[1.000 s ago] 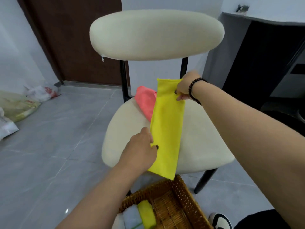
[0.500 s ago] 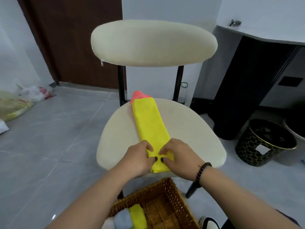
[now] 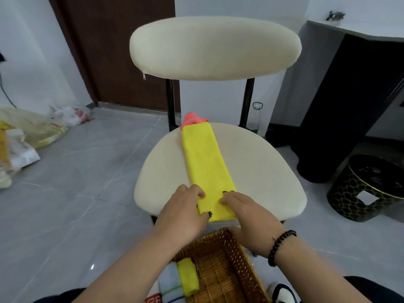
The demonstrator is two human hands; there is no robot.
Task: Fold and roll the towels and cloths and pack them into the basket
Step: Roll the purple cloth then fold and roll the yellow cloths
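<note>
Yellow cloth [image 3: 207, 169], folded into a long narrow strip, is lying on the cream chair seat [image 3: 262, 171], its long axis running from the seat's front edge toward the back edge and leaning slightly left as it goes. Its far end is overlapping a pink cloth [image 3: 193, 119] at the seat's back edge. I am seeing both hands working the near end: my left hand [image 3: 183, 213] is pinching the strip's left border with curled fingers and thumb, and my right hand [image 3: 247, 217] is pressing on the right border, though I cannot tell whether its fingers are gripping. A wicker basket [image 3: 238, 256] is sitting just below the seat's front edge, holding a rolled yellow cloth [image 3: 188, 276] beside a pale blue towel [image 3: 169, 285]. A red patch at the basket's bottom-left corner is carrying white writing too cropped to read.
</note>
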